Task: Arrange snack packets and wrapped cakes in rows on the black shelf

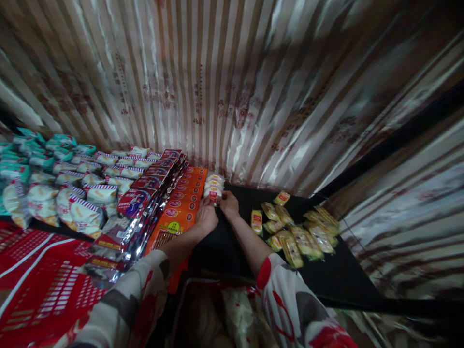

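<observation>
Both arms reach forward over a black shelf (224,241). My left hand (207,216) is closed at the near end of a short row of small white snack packets (214,186) with red and yellow print. On the other side of the same near packet, my right hand (229,205) has its fingers pinched against it. The packets stand one behind another, touching the orange packages (184,198) on their left. Parts of the nearest packet are hidden by my fingers.
Dark red snack pouches (136,203) overlap left of the orange ones, then white striped bags (78,208) and teal bags (16,166). Loose yellow packets (300,237) lie on the right. A red basket (58,290) is at lower left. A striped curtain (232,87) hangs behind.
</observation>
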Motion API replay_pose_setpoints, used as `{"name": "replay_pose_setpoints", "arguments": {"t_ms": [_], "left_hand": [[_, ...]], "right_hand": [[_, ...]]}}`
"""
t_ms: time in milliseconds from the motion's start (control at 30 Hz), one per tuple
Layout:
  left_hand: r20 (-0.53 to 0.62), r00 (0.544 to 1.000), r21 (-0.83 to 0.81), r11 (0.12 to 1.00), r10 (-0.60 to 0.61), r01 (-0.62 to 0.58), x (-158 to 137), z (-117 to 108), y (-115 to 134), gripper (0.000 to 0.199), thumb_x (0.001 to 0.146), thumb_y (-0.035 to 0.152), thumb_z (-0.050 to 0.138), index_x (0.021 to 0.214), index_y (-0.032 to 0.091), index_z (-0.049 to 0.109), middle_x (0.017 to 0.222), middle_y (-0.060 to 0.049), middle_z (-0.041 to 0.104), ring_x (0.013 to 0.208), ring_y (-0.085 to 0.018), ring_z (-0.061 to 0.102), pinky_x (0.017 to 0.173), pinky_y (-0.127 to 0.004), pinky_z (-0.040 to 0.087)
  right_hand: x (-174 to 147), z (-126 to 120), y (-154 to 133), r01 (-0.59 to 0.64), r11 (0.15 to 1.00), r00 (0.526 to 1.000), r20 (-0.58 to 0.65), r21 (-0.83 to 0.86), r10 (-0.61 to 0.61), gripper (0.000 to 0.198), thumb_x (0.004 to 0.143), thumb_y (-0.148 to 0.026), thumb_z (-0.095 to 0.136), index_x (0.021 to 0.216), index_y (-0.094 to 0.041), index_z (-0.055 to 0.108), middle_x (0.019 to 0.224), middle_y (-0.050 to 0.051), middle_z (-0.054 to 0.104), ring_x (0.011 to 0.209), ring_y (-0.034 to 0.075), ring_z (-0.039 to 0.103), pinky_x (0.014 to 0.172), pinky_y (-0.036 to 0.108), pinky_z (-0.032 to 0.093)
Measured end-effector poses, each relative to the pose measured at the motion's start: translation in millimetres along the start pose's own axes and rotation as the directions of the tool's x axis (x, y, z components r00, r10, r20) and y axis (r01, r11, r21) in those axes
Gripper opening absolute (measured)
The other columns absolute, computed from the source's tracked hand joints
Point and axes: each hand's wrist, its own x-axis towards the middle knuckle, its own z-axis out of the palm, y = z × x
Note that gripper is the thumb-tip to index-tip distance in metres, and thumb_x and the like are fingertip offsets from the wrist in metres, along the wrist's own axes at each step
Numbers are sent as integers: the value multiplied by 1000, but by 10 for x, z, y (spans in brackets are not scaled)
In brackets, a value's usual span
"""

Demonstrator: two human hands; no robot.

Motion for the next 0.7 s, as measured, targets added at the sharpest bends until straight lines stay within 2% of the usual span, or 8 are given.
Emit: {"name": "replay_pose_setpoints", "arguments": {"t_ms": [133, 333, 533, 700], "left_hand": [[25, 999, 46, 999, -20, 19, 18, -12, 6, 55, 73, -2, 42, 126, 8, 52, 135, -16, 49, 131, -26, 36, 109, -37, 34], [41, 999, 95, 995, -5, 1, -87, -32, 23, 54, 77, 1, 42, 131, 3, 45, 143, -18, 39, 134, -26, 30, 112, -36, 27], [77, 992, 159, 982, 95, -107, -474, -62, 206, 43, 79, 5, 43, 121, 4, 54, 139, -16, 43, 131, -25, 33, 109, -34, 31], [157, 981, 138, 981, 112, -134, -913, -35, 445, 35, 83, 9, 39, 111, 9, 60, 123, -14, 57, 118, -23, 45, 101, -33, 40]], "right_hand": [[-30, 7, -47, -6, 1000, 1000, 2, -30, 6, 20, 71, -24, 63, 90, -20, 64, 81, 5, 68, 75, 19, 63, 72, 31, 48], [-261, -108, -100, 42, 997, 999, -8, -59, -43, 33, 77, -25, 58, 108, -15, 59, 103, 11, 63, 89, 20, 60, 86, 35, 46], [-704, -396, -76, 165, 977, 985, 82, -132, -155, 28, 80, -15, 52, 105, -14, 63, 103, 9, 61, 88, 18, 59, 87, 33, 46], [-1206, -678, 53, 225, 965, 970, 128, -135, -208, 29, 79, -8, 45, 95, -17, 67, 97, 7, 64, 89, 17, 60, 88, 32, 47]]}}
